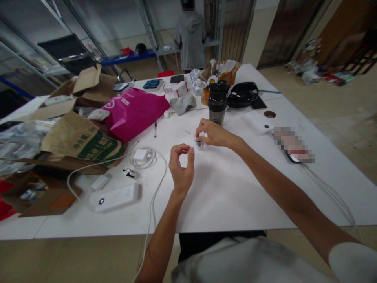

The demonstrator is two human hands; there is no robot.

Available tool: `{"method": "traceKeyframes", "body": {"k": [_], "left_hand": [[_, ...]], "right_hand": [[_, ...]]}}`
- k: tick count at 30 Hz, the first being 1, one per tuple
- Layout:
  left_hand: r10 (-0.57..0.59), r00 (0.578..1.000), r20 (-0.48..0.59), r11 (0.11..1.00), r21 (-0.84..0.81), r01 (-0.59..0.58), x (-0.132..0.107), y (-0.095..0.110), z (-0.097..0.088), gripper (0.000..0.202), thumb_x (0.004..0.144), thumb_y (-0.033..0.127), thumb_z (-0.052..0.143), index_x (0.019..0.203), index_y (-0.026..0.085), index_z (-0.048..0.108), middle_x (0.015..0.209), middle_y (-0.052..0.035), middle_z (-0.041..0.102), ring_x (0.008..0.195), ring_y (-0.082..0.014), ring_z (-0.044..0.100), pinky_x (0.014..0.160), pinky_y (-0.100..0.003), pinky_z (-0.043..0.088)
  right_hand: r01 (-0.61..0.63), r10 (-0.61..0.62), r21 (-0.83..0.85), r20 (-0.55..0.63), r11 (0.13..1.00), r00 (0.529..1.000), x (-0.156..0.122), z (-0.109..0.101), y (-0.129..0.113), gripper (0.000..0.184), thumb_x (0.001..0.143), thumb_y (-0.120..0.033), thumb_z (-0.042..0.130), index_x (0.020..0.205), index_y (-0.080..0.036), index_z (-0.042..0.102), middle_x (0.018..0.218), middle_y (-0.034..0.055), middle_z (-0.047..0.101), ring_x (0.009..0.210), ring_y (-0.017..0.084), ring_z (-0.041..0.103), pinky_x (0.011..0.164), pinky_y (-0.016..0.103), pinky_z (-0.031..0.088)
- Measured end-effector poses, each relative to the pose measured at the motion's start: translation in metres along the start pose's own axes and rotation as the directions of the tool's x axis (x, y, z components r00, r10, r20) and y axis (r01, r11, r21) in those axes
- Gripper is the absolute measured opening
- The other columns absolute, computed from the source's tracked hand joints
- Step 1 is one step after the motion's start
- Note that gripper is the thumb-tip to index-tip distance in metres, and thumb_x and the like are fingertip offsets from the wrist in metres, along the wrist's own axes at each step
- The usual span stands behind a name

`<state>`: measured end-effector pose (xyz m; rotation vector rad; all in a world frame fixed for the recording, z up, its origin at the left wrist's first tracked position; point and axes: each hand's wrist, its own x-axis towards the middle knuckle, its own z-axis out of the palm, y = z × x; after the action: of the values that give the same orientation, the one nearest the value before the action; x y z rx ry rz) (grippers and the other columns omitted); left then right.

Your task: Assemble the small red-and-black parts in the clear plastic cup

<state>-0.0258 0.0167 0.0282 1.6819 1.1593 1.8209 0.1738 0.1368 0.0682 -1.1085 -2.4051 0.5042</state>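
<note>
My right hand (212,133) rests on the white table (235,188), its fingers curled over a small clear round object with a dark centre (200,143). My left hand (182,165) hovers just to the left and nearer me, thumb and forefinger pinched together; what they hold, if anything, is too small to make out. A dark blender bottle (218,102) stands upright just behind my right hand.
A white charger with coiled cable (143,156) and a white power bank (116,197) lie at left. Brown paper bags (79,141), a pink bag (134,110) and cardboard boxes crowd the left side. A black pouch (243,94) lies at the back. A person (191,37) stands beyond the table.
</note>
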Motion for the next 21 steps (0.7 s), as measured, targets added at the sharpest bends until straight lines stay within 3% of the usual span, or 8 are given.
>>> {"method": "traceKeyframes", "body": {"k": [21], "left_hand": [[0.013,1.0,0.01,0.999,0.036,-0.013,-0.0011,-0.0018,0.0,0.018,0.112,0.04,0.077,0.119,0.024,0.072,0.113,-0.0059,0.072,0.103,-0.0197,0.072,0.096,-0.038,0.061]], "right_hand": [[-0.012,0.013,-0.003,0.033,1.0,0.999,0.0,-0.0034,0.0009,0.009,0.1,-0.021,0.08,0.106,-0.02,0.088,0.115,0.0092,0.067,0.106,0.024,0.067,0.105,0.038,0.05]]}}
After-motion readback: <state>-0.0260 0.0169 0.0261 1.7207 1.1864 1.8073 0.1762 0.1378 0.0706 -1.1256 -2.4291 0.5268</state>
